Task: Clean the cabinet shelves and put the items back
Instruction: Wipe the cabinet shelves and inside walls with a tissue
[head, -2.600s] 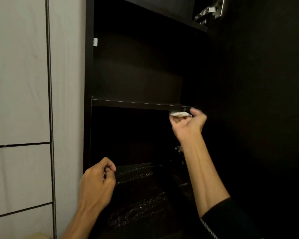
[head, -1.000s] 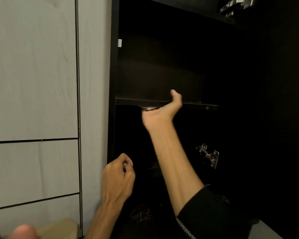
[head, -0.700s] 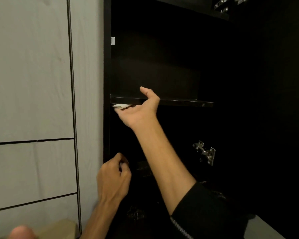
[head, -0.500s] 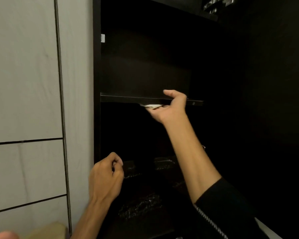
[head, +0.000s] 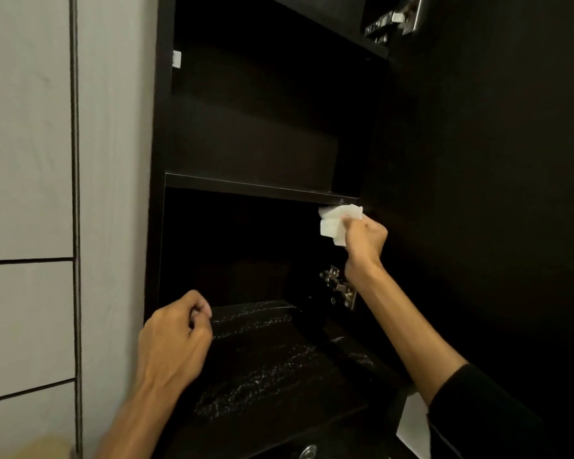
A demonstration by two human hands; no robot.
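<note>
The right hand (head: 365, 238) gripped a white tissue (head: 335, 223) just under the shelf (head: 246, 188); the left hand (head: 174, 342) hung curled, holding nothing.

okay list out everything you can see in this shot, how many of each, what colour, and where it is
cabinet: one, black, open, fills the middle of the view
shelf: one, black, across the cabinet at mid height
lower shelf: one, black with pale streaks, at the bottom of the cabinet
hinges: two, silver metal, one below the right hand, one at top right
wall panels: pale grey, left of the cabinet
white tissue: one, folded, just under the right end of the shelf
sleeve: one, black, bottom right
left hand: curled, holds nothing visible, in front of the lower shelf
right hand: grips the white tissue
</note>
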